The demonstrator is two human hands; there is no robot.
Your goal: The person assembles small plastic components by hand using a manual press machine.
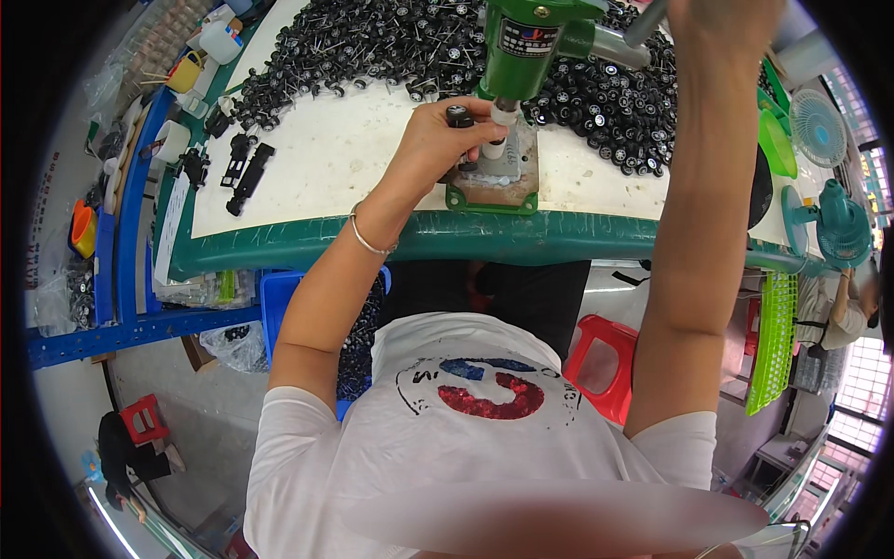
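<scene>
My left hand [442,135] is at the foot of a green hand press [526,51], its fingers pinched on a small black toy wheel [458,116]. The fingertips reach a white round post [494,147] right below the press's ram [506,110]; part of what they hold is hidden. My right hand [726,23] is raised at the top edge, beside the grey metal lever [645,23] of the press. It is blurred and cut off by the frame, so its fingers and its grip do not show.
Heaps of black toy wheels [372,47] cover the table's far part, with more wheels [619,116] right of the press. Black toy chassis [250,179] lie at the left. A blue crate [279,303], a red stool [603,368] and a teal fan [843,224] stand around the table.
</scene>
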